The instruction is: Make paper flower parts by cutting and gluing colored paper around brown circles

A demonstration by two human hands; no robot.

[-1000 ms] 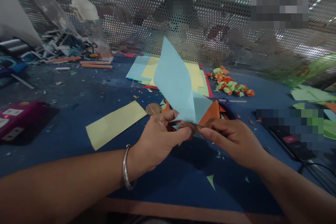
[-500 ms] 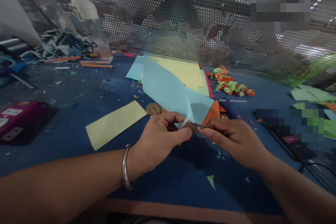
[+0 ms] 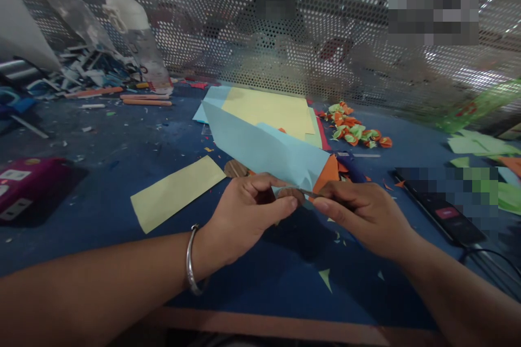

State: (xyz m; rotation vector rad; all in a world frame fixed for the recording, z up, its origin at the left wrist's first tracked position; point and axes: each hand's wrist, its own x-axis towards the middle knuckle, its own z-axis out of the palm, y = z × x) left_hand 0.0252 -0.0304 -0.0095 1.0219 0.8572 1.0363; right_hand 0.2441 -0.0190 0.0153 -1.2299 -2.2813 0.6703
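Observation:
My left hand (image 3: pixel 248 211), with a silver bangle on the wrist, is pinched shut on the near corner of a light blue paper sheet (image 3: pixel 264 146). The sheet slopes away from me, low over the blue table (image 3: pixel 122 141). My right hand (image 3: pixel 362 214) is closed round a thin metal tool (image 3: pixel 310 193) whose tip meets the paper near a small brown disc (image 3: pixel 290 193) between my hands. An orange paper piece (image 3: pixel 328 172) lies just behind my right fingers.
A yellow strip (image 3: pixel 175 191) lies to the left, yellow and blue sheets (image 3: pixel 268 111) behind. Orange-green paper flowers (image 3: pixel 354 133) sit at back right, a phone (image 3: pixel 448 214) at right, a magenta box (image 3: pixel 28 184) at left. A perforated metal screen (image 3: pixel 244 21) walls the back.
The blue sheet, standing almost upright a second ago, has swung down and to the left and now lies low over the table. Both hands stay in place.

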